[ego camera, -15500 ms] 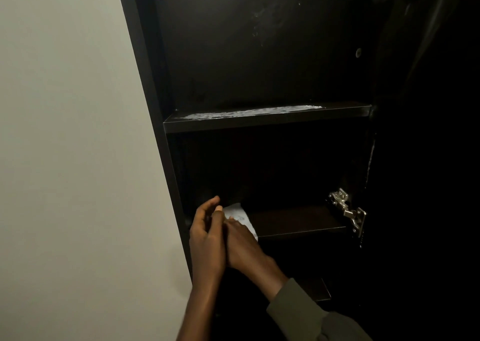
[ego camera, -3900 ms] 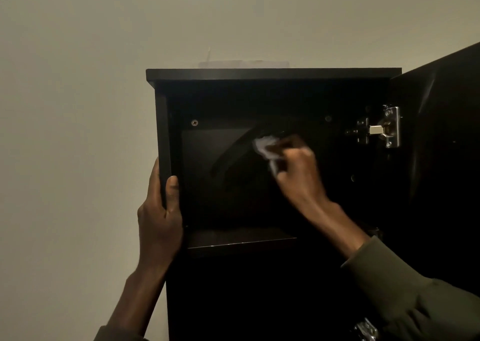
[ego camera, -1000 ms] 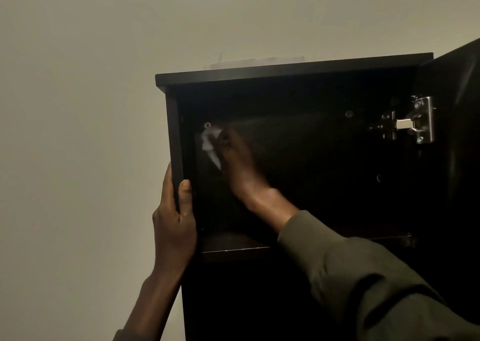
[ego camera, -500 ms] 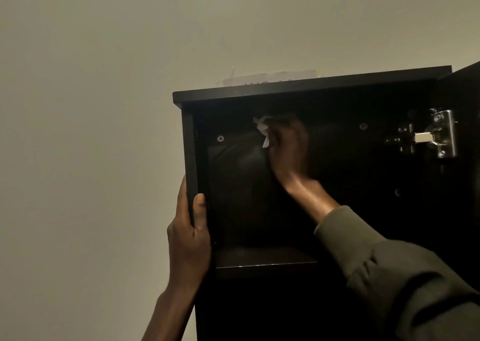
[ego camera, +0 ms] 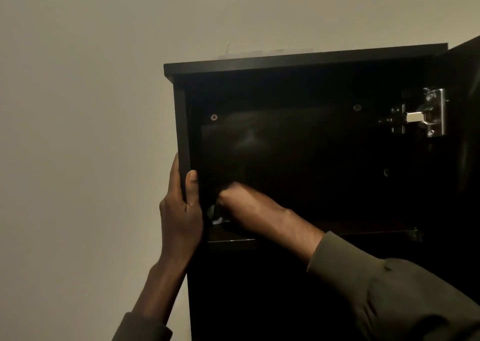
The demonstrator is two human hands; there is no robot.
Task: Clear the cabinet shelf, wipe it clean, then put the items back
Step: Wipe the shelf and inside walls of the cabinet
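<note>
A tall dark cabinet (ego camera: 306, 60) stands open against a pale wall, and I look into its top compartment. My left hand (ego camera: 181, 210) grips the front edge of the cabinet's left side panel. My right hand (ego camera: 246, 208) is low inside at the left, closed on a white wipe (ego camera: 215, 214) that is mostly hidden under the fingers. The hand presses the wipe near the back left corner, just above the shelf (ego camera: 363, 230). The shelf looks bare, and the compartment is very dark.
A metal hinge (ego camera: 426, 114) sits at the upper right, where the open door (ego camera: 467, 107) swings out at the right edge. Some pale flat thing (ego camera: 265, 52) lies on top of the cabinet. Two screws show on the back panel.
My right hand has swept with the wipe from the upper back panel down to the lower left corner by the shelf. My left hand keeps its hold on the side panel.
</note>
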